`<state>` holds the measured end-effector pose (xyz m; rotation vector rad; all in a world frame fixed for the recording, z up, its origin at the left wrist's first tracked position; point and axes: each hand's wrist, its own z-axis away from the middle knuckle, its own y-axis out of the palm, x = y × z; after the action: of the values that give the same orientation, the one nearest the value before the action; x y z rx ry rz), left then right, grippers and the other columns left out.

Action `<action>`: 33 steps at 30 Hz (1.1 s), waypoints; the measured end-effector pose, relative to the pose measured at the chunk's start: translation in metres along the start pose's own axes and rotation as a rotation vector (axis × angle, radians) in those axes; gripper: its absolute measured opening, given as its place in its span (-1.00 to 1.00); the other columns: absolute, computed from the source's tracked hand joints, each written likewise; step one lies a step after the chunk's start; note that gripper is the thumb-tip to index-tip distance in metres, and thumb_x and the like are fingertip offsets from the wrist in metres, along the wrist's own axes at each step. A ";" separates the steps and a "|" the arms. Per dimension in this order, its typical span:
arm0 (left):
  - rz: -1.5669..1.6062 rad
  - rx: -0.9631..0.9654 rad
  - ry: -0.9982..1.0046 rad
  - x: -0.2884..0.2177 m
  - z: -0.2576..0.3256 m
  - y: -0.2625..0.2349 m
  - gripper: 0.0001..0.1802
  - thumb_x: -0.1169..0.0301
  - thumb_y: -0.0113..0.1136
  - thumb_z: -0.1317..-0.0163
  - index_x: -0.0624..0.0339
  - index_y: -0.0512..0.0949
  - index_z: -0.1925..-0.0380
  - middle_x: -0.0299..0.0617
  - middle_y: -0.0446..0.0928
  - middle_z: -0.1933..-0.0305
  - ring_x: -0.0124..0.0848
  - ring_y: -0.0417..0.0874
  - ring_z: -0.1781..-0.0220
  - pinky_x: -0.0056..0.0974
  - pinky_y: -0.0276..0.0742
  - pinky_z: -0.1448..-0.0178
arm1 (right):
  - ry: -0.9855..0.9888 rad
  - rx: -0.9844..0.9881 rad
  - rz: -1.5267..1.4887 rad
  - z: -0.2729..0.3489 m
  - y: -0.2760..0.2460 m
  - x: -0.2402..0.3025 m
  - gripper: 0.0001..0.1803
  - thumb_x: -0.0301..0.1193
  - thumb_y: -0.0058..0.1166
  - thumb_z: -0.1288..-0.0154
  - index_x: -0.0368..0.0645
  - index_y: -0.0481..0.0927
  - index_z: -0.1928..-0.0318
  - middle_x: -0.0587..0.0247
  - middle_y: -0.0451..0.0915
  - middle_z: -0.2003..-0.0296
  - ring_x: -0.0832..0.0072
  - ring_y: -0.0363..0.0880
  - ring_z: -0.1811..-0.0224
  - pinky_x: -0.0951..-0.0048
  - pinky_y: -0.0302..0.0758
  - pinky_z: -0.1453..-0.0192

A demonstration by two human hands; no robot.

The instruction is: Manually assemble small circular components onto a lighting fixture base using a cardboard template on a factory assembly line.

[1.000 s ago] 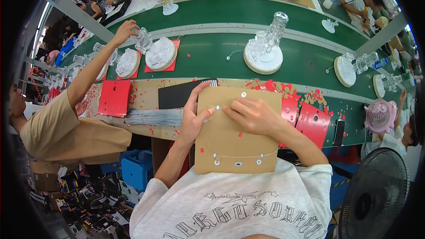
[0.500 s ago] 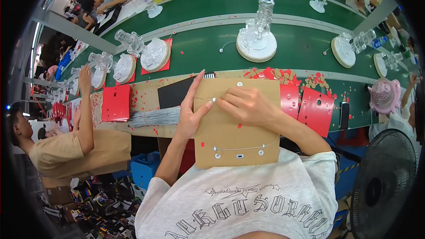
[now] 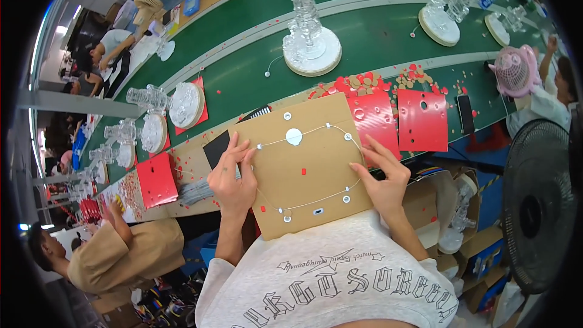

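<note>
A brown cardboard panel [image 3: 328,188] stands tilted in front of my chest. A thin white wire [image 3: 316,205] loops round its face, held by small white clips. The panel also bears white round pieces, a large white disc [image 3: 294,136], red marks and a small port. My left hand [image 3: 232,179] is closed at the panel's left edge, fingers bent beside the wire. At the right edge, my right hand [image 3: 387,179] lays its thumb on the panel's face over the wire, with its fingers along the edge. What lies behind the panel is hidden.
Red sheets [image 3: 423,120] and red and brown scraps [image 3: 364,82] lie beyond the panel. Clear glass-like pieces on white round bases [image 3: 313,51] stand along the green conveyor. A black fan [image 3: 534,206] is at right, a phone [image 3: 466,114] near it. A co-worker [image 3: 121,255] sits at left.
The view has swung and the panel tilts. Both hands have left the wire clip near the panel's top and moved apart to its left and right edges. The large white disc is now uncovered.
</note>
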<state>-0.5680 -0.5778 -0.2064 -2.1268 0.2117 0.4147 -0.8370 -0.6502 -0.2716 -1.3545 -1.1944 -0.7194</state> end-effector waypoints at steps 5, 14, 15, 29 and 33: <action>0.011 -0.184 -0.021 0.006 0.008 0.002 -0.92 0.62 0.32 -0.25 0.28 0.58 0.39 -0.13 0.73 0.33 -0.27 0.81 0.31 -0.28 0.63 0.31 | -0.233 0.133 0.243 0.001 0.008 0.019 -0.39 -0.38 0.45 -0.04 -0.27 0.65 -0.15 0.09 0.51 -0.30 0.05 0.46 -0.23 0.18 0.53 -0.27; 0.041 -0.154 0.000 0.005 -0.007 0.005 -0.91 0.65 0.14 -0.36 0.42 0.62 0.31 0.01 0.73 0.27 -0.14 0.80 0.24 -0.25 0.69 0.09 | -0.109 0.040 -0.082 0.012 0.009 0.002 -0.56 -0.57 0.41 -0.05 -0.27 0.74 -0.03 -0.13 0.55 -0.28 0.07 0.62 -0.23 0.24 0.57 -0.26; 0.048 -0.109 -0.030 0.005 -0.006 0.003 -0.84 0.59 0.08 -0.42 0.43 0.63 0.29 0.01 0.74 0.23 -0.17 0.80 0.16 -0.24 0.69 0.01 | -0.105 0.053 -0.087 0.016 0.007 0.002 -0.57 -0.58 0.39 -0.06 -0.28 0.74 -0.02 -0.15 0.52 -0.29 0.05 0.59 -0.27 0.23 0.54 -0.30; -0.008 -0.176 0.194 0.008 -0.006 0.009 -0.81 0.63 0.07 -0.36 0.48 0.61 0.42 0.06 0.71 0.40 -0.06 0.82 0.30 -0.19 0.75 0.23 | -0.215 0.233 0.091 0.002 -0.001 0.007 -0.39 -0.44 0.38 -0.08 -0.15 0.64 -0.22 -0.18 0.37 -0.40 -0.11 0.37 -0.43 0.08 0.42 -0.43; -0.006 -0.162 0.255 0.006 -0.003 -0.004 -0.80 0.59 0.07 -0.36 0.48 0.60 0.42 0.08 0.71 0.38 -0.02 0.82 0.28 -0.13 0.75 0.22 | -0.508 0.217 0.285 -0.052 -0.001 0.021 -0.35 -0.21 0.42 -0.08 -0.11 0.62 -0.21 0.10 0.47 -0.34 0.08 0.39 -0.39 -0.02 0.34 -0.39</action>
<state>-0.5600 -0.5775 -0.2040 -2.3373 0.3261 0.1597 -0.8200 -0.6949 -0.2429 -1.5268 -1.3844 -0.0333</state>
